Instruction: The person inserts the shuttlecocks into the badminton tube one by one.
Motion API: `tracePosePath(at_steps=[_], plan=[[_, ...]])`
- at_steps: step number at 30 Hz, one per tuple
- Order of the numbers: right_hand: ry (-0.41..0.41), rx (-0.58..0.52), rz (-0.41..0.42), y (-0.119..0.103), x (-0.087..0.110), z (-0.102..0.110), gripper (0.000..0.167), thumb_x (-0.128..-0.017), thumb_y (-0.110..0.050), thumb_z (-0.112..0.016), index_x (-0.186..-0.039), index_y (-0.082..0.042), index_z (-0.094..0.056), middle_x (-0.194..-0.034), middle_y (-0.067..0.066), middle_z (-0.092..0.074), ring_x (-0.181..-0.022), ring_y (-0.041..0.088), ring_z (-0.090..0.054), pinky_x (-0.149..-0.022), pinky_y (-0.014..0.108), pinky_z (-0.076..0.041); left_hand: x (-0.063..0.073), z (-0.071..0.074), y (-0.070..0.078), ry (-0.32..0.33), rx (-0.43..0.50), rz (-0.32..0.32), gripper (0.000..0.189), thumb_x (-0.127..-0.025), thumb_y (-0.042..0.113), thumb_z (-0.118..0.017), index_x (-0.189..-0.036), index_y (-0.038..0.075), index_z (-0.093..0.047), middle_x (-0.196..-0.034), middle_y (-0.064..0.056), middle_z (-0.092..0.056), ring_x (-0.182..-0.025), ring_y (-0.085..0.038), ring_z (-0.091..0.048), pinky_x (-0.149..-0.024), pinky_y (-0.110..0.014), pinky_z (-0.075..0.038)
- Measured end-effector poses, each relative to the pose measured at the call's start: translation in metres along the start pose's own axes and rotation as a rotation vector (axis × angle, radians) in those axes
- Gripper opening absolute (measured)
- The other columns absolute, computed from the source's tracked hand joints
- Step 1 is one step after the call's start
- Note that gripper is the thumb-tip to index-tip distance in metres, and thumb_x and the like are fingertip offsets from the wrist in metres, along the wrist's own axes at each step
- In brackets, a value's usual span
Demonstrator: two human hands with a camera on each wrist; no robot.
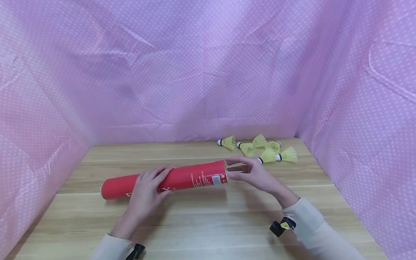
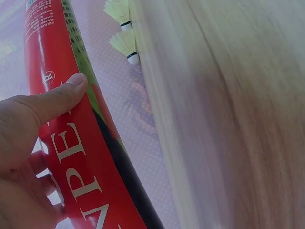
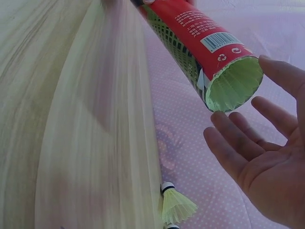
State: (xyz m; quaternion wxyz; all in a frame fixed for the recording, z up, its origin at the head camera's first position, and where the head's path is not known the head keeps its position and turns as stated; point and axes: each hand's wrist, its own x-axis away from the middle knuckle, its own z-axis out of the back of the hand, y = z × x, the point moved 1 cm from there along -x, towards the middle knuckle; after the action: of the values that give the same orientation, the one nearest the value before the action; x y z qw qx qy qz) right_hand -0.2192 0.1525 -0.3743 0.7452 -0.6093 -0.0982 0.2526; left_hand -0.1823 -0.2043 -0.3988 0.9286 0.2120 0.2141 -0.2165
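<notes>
A long red shuttlecock tube (image 1: 201, 177) is held above the table, slightly tilted with its right end higher. My left hand (image 1: 145, 191) grips it around the middle, thumb on the near side. In the right wrist view the tube's right end is uncapped, and the pale yellow skirt of a shuttlecock (image 3: 236, 85) fills the opening. Beside that end is my right hand (image 1: 255, 175), fingers spread and slightly bent, its fingertips at or very near the rim. Nothing is held in it.
Several yellow shuttlecocks with white heads, among them one shuttlecock (image 1: 228, 143) at the left and another shuttlecock (image 1: 288, 155) at the right, lie at the back right of the wooden table (image 1: 195, 224). Pink dotted cloth (image 1: 182, 79) hangs behind and at both sides.
</notes>
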Motion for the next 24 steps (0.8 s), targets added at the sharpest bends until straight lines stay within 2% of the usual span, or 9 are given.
tracePosePath(at_steps=[3,9,16,20,24], plan=[[0.009,0.026,-0.012,-0.0009,0.0003,0.0001,0.048,-0.091,-0.010,-0.075,-0.137,-0.004,-0.060,-0.131,0.018,-0.061,-0.116,0.042,-0.063,-0.088,0.037,-0.057,-0.0003,-0.0003,-0.0006,-0.004,0.001,0.004,0.091,-0.064,0.020,-0.097,-0.145,0.019,-0.056,-0.133,-0.011,-0.060,-0.120,-0.036,-0.053,-0.105,-0.060,-0.034],[-0.023,0.051,-0.048,-0.0024,0.0010,-0.0023,0.051,-0.091,-0.014,-0.076,-0.139,-0.006,-0.059,-0.133,0.018,-0.059,-0.112,0.036,-0.066,-0.088,0.037,-0.057,0.0005,-0.0009,-0.0005,-0.005,-0.003,0.006,0.090,-0.064,0.020,-0.097,-0.145,0.020,-0.056,-0.133,-0.011,-0.060,-0.120,-0.036,-0.053,-0.106,-0.059,-0.034],[0.023,0.021,-0.078,-0.0044,0.0015,-0.0035,0.053,-0.090,-0.012,-0.077,-0.139,-0.005,-0.058,-0.135,0.019,-0.058,-0.110,0.033,-0.068,-0.086,0.038,-0.058,0.0005,-0.0012,0.0009,-0.014,0.008,0.032,0.091,-0.064,0.020,-0.097,-0.145,0.020,-0.056,-0.133,-0.010,-0.060,-0.121,-0.035,-0.052,-0.106,-0.059,-0.033],[0.036,-0.002,-0.101,-0.0054,0.0029,-0.0035,0.054,-0.090,-0.013,-0.077,-0.139,-0.006,-0.057,-0.137,0.018,-0.056,-0.112,0.036,-0.066,-0.088,0.038,-0.057,0.0001,-0.0009,0.0020,-0.021,0.011,0.047,0.091,-0.065,0.019,-0.097,-0.146,0.020,-0.055,-0.133,-0.011,-0.059,-0.121,-0.036,-0.052,-0.107,-0.059,-0.032],[0.009,-0.035,-0.115,-0.0052,0.0053,-0.0035,0.056,-0.091,-0.015,-0.076,-0.142,-0.007,-0.054,-0.142,0.017,-0.052,-0.119,0.042,-0.061,-0.091,0.038,-0.056,0.0000,-0.0003,0.0031,-0.017,0.006,0.042,0.090,-0.065,0.018,-0.097,-0.145,0.018,-0.056,-0.133,-0.012,-0.060,-0.120,-0.036,-0.052,-0.107,-0.058,-0.032]])
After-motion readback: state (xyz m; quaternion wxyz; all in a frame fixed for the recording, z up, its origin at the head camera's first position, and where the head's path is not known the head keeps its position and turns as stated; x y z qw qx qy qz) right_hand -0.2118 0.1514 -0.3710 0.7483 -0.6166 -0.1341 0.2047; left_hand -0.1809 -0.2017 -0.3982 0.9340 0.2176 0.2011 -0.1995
